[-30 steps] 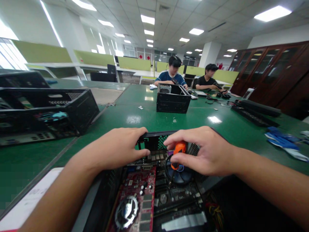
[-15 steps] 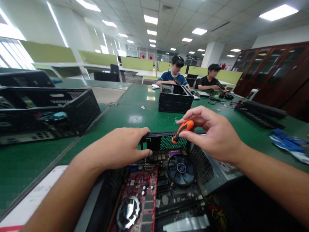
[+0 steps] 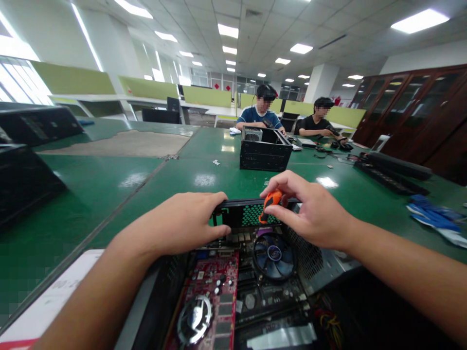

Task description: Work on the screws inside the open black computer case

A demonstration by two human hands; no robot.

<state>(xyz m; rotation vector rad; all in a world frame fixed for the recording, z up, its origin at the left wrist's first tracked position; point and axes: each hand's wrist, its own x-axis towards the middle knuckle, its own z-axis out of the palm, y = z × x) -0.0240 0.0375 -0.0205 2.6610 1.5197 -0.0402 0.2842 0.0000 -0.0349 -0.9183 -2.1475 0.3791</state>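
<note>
Fingers of the right hand [image 3: 310, 209]: closed on the orange-and-black screwdriver [image 3: 274, 196], thumb on the near side, other fingertips around the handle's upper part.
Fingers of the left hand [image 3: 178, 218]: laid near one another over the rim of the open computer case [image 3: 242, 202], the thumb apart from them and reaching inward.
Screwdriver: handle tilted, its lower end in front of the case's perforated wall and above the fan; its tip could not be made out, nor whether it touched anything.
Computer case: open toward the camera on the green table [image 3: 175, 170].
Fan [image 3: 274, 253]: dark and round, inside the case, right of the red circuit card [image 3: 219, 265].
Red circuit card: beside the fan, with a silver-ringed disc [image 3: 195, 318] on it.
Perforated metal box [image 3: 310, 257]: right of the fan, partly under the right hand.
Cables [image 3: 328, 321]: yellow and red, at the case's shadowed lower right.
White sheet [image 3: 65, 291]: on the table, partly behind the left forearm.
Second case [image 3: 264, 155]: black, farther across the table, before a person in blue [image 3: 259, 114]; a person in black [image 3: 316, 122] sat farther right.
Gloves [image 3: 434, 214]: blue and white, at the table's right.
Dark cases [image 3: 27, 184]: at the left edge.
</note>
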